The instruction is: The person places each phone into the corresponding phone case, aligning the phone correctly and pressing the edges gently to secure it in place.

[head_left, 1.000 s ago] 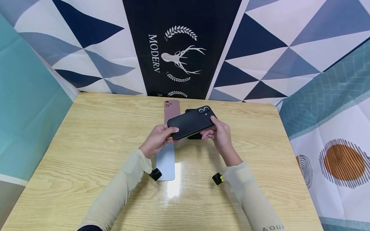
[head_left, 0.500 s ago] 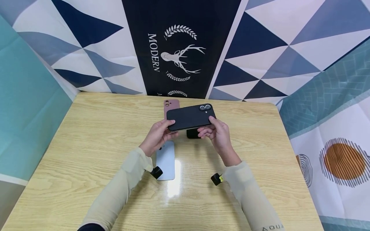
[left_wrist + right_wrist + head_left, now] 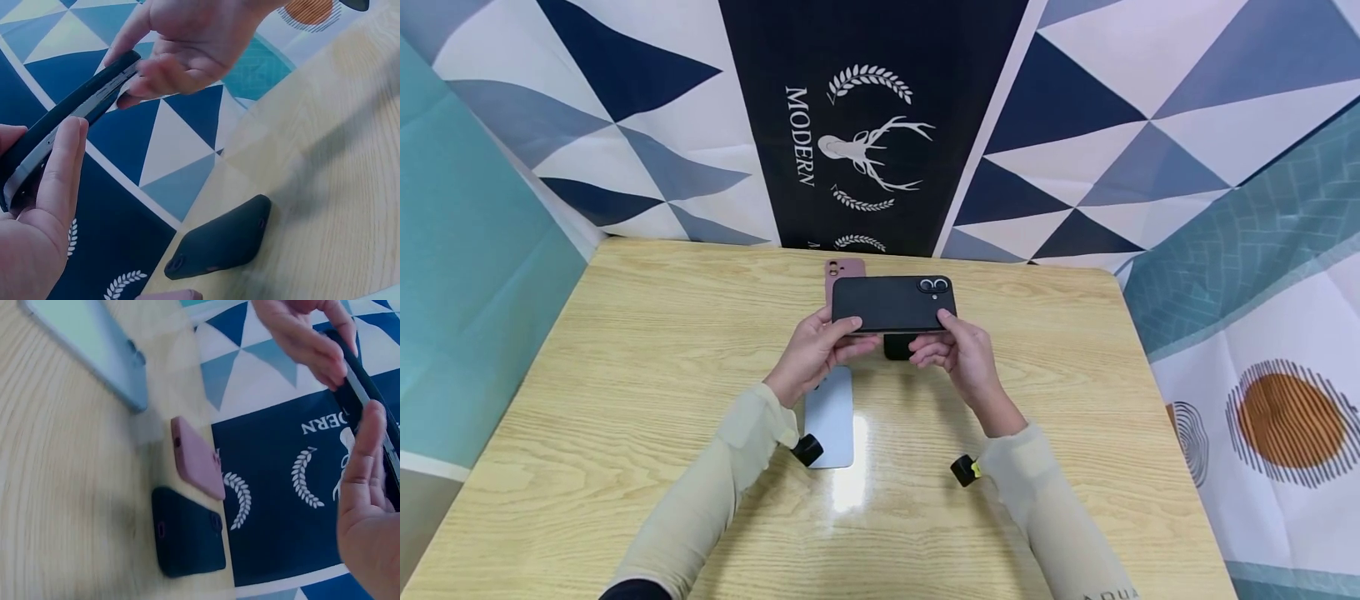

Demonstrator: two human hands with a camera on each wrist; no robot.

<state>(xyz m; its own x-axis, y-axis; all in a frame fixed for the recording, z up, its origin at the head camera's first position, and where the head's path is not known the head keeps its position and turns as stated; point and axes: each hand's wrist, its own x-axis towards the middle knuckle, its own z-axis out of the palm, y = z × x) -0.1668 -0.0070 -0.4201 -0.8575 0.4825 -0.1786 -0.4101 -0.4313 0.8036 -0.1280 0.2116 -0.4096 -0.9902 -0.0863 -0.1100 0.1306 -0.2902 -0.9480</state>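
Both hands hold a phone in a black case (image 3: pixel 891 302) above the table's back part, its camera side up. It lies nearly level across the head view. My left hand (image 3: pixel 816 346) grips the left end, thumb on the back and fingers beneath. At the other end, my right hand (image 3: pixel 966 354) pinches near the camera corner, its thumb on the back. A silvery phone edge (image 3: pixel 94 103) shows along the dark case in the left wrist view. A dark piece stands slightly apart from that edge by the right fingers; I cannot tell whether it is the case's rim.
A pink phone or case (image 3: pixel 846 268) lies at the table's back, partly covered by the held phone. Beside it is a black one (image 3: pixel 898 347), mostly hidden in the head view. A light blue one (image 3: pixel 830 425) lies nearer, below the left wrist. A patterned cloth (image 3: pixel 1045 167) hangs behind.
The held phone has turned from a slant to nearly level, its left end rising. Both hands keep hold of it, and the right hand has shifted slightly left. The things on the table stay put.
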